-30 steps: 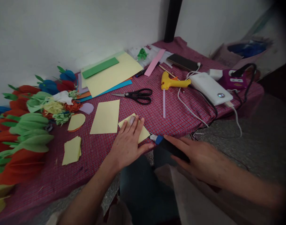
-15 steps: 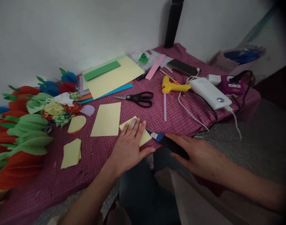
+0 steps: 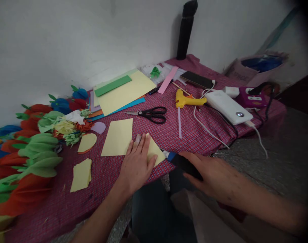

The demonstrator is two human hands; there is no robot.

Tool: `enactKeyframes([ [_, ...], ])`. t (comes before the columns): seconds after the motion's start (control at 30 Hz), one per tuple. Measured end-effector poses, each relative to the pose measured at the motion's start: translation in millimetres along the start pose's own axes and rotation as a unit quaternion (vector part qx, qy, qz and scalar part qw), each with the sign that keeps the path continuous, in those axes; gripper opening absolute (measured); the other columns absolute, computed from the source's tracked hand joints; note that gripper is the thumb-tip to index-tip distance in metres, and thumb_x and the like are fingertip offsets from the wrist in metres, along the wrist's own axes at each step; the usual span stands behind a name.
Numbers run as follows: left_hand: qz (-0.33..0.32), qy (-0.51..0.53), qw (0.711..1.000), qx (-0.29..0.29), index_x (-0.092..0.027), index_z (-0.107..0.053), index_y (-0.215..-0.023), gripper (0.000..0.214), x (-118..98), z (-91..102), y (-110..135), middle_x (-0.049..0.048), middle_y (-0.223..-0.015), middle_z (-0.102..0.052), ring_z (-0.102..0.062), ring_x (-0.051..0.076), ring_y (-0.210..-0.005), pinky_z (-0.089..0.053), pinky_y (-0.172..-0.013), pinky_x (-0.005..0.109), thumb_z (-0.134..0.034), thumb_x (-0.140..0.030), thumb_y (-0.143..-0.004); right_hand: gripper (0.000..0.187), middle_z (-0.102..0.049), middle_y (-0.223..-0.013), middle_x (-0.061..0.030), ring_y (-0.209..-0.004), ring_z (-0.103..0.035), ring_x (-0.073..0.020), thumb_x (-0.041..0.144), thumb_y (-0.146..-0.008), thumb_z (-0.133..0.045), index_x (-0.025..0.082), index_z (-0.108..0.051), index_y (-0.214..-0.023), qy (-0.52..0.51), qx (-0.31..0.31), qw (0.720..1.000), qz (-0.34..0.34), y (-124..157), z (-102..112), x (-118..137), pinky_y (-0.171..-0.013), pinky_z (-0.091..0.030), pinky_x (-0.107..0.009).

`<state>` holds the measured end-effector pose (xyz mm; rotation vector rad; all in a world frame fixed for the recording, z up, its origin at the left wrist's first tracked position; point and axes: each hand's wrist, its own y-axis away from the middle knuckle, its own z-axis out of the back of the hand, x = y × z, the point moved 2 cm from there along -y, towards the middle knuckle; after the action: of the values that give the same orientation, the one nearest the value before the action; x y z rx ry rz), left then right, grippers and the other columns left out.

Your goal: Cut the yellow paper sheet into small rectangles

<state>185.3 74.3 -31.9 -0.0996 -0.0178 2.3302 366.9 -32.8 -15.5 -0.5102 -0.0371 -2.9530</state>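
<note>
My left hand (image 3: 136,163) lies flat with its fingers stretched out, pressing on a folded pale yellow paper (image 3: 154,150) near the table's front edge. One finger has a whitish wrapping. In my right hand (image 3: 212,172) is a knife (image 3: 180,161) with a black handle and a blue band; its blade end meets the right side of the folded paper, and part of the blade is hard to make out. Left of the folded paper lies a larger pale yellow sheet (image 3: 118,136). Black-handled scissors (image 3: 151,114) rest behind them.
Small cut yellow papers (image 3: 81,175) and paper pumpkins (image 3: 40,145) fill the left side. At the right are a yellow glue gun (image 3: 189,100), a white power bank (image 3: 227,106), cables and a purple power strip (image 3: 251,98). Coloured sheets (image 3: 128,89) lie at the back.
The camera view has shifted, so the table appears lower. My left hand has slid left on the folded paper, baring more of its right part. My right hand keeps hold of the knife.
</note>
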Motion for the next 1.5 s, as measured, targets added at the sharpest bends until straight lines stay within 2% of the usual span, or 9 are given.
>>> enactKeyframes([
  [0.17,-0.007,-0.005,1.000,-0.004,-0.013,-0.011,-0.135,0.059,-0.4,-1.1,-0.1,0.0115,-0.140,-0.021,-0.014,0.022,-0.129,-0.017,-0.104,0.044,-0.029,-0.040,-0.086,0.035,-0.062,-0.074,-0.0014,-0.060,-0.059,-0.0151,0.024,-0.076,-0.048,0.019,-0.044,-0.110,0.010,0.002,1.000,-0.008,-4.9,2.9,8.1,-0.049,-0.038,-0.024],
  [0.4,-0.005,-0.007,1.000,-0.003,-0.011,-0.013,-0.135,0.058,0.1,-1.0,0.4,0.0120,-0.140,-0.022,-0.013,0.022,-0.129,-0.018,-0.104,0.044,-0.028,-0.039,-0.086,0.034,-0.062,-0.075,-0.0019,-0.062,-0.060,-0.0169,0.023,-0.076,-0.046,0.019,-0.042,-0.110,0.002,0.002,0.999,-0.041,-1.0,-1.1,6.8,-0.051,-0.037,-0.025],
  [0.57,-0.005,-0.011,1.000,-0.003,-0.011,-0.015,-0.134,0.058,-1.0,2.1,0.5,0.0125,-0.139,-0.024,-0.014,0.022,-0.129,-0.020,-0.103,0.043,-0.028,-0.040,-0.086,0.036,-0.062,-0.073,-0.0023,-0.061,-0.060,-0.0172,0.024,-0.076,-0.047,0.019,-0.042,-0.111,-0.016,-0.022,0.999,-0.039,3.1,-3.0,5.7,-0.051,-0.037,-0.025],
  [0.73,-0.015,-0.004,1.000,0.003,-0.012,-0.016,-0.134,0.059,-10.0,7.2,3.5,0.0112,-0.139,-0.026,-0.015,0.023,-0.129,-0.022,-0.102,0.044,-0.028,-0.043,-0.085,0.040,-0.063,-0.080,-0.0032,-0.068,-0.061,-0.0178,0.023,-0.076,-0.048,0.020,-0.040,-0.115,-0.034,-0.030,0.998,-0.046,16.6,-1.0,3.5,-0.056,-0.041,-0.026],
  [0.97,-0.018,-0.008,1.000,-0.004,-0.017,-0.016,-0.135,0.055,-26.5,10.6,3.4,0.0075,-0.140,-0.024,-0.013,0.024,-0.129,-0.013,-0.103,0.051,-0.026,-0.040,-0.086,0.038,-0.064,-0.079,-0.0028,-0.064,-0.062,-0.0172,0.024,-0.076,-0.048,0.020,-0.042,-0.113,-0.023,-0.015,0.997,-0.074,38.8,-2.3,-1.1,-0.053,-0.043,-0.026],
  [1.33,-0.038,-0.014,0.999,0.012,-0.013,-0.015,-0.135,0.056,-25.9,2.7,-1.8,0.0088,-0.141,-0.021,-0.012,0.022,-0.130,-0.016,-0.104,0.045,-0.026,-0.040,-0.087,0.036,-0.062,-0.077,-0.0034,-0.062,-0.060,-0.0175,0.024,-0.076,-0.047,0.019,-0.043,-0.111,-0.011,-0.033,0.997,-0.063,26.0,-5.0,4.0,-0.051,-0.039,-0.025],
  [1.5,-0.038,-0.026,0.999,0.014,-0.013,-0.015,-0.135,0.059,-26.7,1.9,-2.0,0.0083,-0.141,-0.020,-0.010,0.022,-0.130,-0.015,-0.105,0.044,-0.026,-0.043,-0.086,0.032,-0.062,-0.075,-0.0033,-0.062,-0.060,-0.0171,0.023,-0.076,-0.046,0.019,-0.044,-0.107,0.000,-0.016,0.998,-0.064,19.5,-3.2,6.8,-0.051,-0.037,-0.025],
])
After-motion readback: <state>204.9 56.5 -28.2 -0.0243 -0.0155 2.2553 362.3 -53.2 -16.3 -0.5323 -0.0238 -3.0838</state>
